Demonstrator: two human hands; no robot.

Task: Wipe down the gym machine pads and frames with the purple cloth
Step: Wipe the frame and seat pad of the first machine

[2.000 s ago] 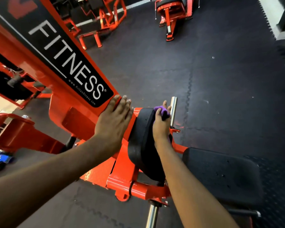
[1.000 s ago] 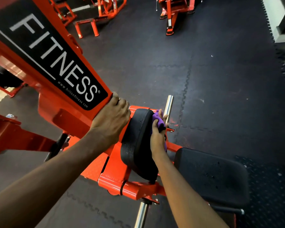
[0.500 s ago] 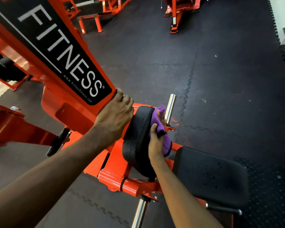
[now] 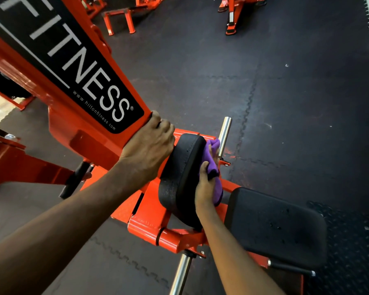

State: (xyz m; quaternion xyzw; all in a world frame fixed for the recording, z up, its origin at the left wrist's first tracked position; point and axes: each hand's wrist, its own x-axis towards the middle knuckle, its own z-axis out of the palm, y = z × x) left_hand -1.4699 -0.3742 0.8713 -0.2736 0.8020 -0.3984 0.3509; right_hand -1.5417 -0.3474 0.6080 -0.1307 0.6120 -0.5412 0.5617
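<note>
Left hand (image 4: pixel 149 143) is bracing. Its fingers (image 4: pixel 165 127) are curling over the lower end of the orange frame (image 4: pixel 87 133) and gripping it, just left of the upright pad (image 4: pixel 180 175).

Right hand (image 4: pixel 205 189) is gripping the cloth (image 4: pixel 213 165). The thumb is clamping on the near side and the other fingers are wrapping round the far side, mostly hidden in bunched fabric.

The cloth is pressing against the right face of the pad, up toward its far top edge. A tail of it is hanging below the palm, between pad and seat (image 4: pixel 275 222). A chrome peg (image 4: pixel 224 133) is sticking up just right of the cloth; I cannot tell whether the two are touching.

Step in hand, as I am reading it: the upper right face of the pad is being wiped. Nothing here is showing which surfaces are already done. The seat, the frame and the pad's rim are all looking much the same.

What the next move is calling for:
- Firm pressure, drawing the cloth down the face toward the near lower edge, then round the rim.
- Spreading the cloth flatter, since the bunch is covering little at a time.
- Minding knuckles against the peg and the bracket beside it.
- Shifting the left hand when the frame's turn comes, since it is covering the beam end.
</note>
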